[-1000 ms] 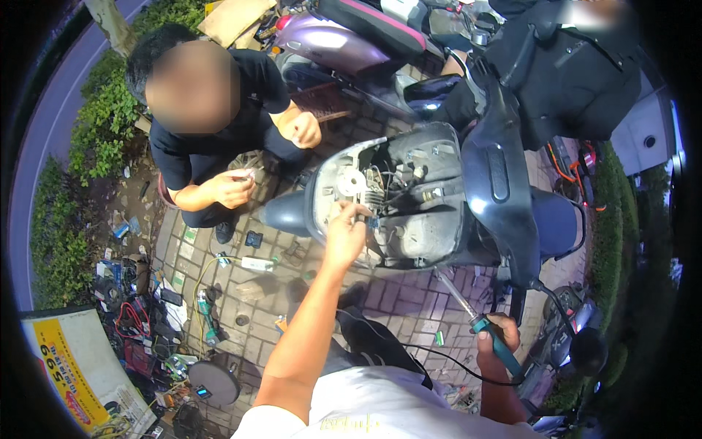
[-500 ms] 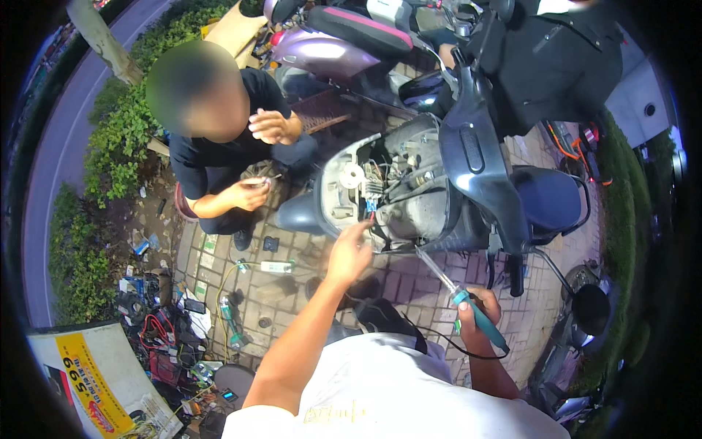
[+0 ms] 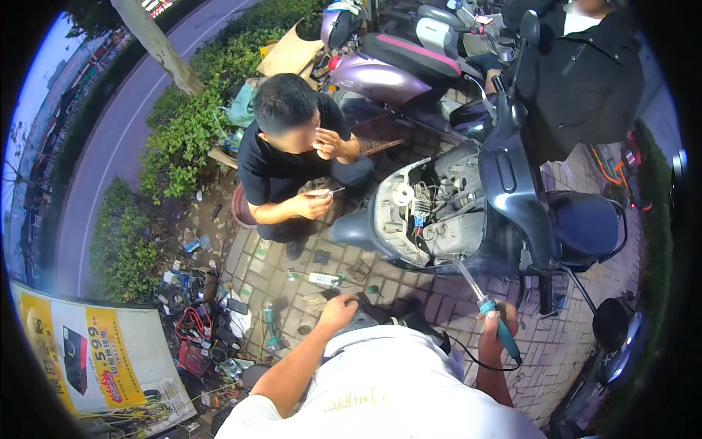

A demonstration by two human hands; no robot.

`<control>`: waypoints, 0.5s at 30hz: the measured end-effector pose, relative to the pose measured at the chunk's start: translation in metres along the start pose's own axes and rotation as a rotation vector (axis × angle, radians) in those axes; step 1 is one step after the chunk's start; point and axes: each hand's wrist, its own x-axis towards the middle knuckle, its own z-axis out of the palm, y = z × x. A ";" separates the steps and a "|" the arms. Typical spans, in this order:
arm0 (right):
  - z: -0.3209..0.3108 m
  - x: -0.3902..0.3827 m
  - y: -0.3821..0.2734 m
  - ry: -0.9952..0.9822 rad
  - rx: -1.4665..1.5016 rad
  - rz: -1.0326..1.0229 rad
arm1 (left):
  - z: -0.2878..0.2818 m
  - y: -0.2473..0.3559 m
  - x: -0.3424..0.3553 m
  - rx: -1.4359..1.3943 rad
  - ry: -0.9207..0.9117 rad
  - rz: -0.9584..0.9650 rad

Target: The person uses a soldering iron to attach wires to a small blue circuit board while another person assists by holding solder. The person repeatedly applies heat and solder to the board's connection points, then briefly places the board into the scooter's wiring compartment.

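In my right hand point(image 3: 497, 322) is a soldering iron point(image 3: 506, 338) with a teal handle, a metal shaft and a black cord. Its shaft points up and left to the lower edge of a dark scooter's open body point(image 3: 468, 227). Inside the body a finned metal part point(image 3: 422, 205) sits above a blue connector point(image 3: 419, 220) and a red wire. My left hand point(image 3: 338, 312) is in front of my lap, apart from the scooter. Its fingers look bent, partly hidden, and I see nothing held in it.
A person in black point(image 3: 281, 157) crouches across from me, a thin piece in one hand. Someone in a dark jacket point(image 3: 585, 80) is behind the handlebar. On the paving lie a white-and-green box point(image 3: 325, 279) and a green tool point(image 3: 270, 325). Scrap parts point(image 3: 194, 322) are heaped at left.
My left hand has drawn back from the connector and red wire toward my lap. The soldering iron stays in my right hand. The view has shifted left. The crouching person's raised hand is nearer the face.
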 end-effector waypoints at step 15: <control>0.015 0.030 -0.009 -0.046 0.000 -0.117 | 0.018 0.039 0.023 -0.010 0.192 0.178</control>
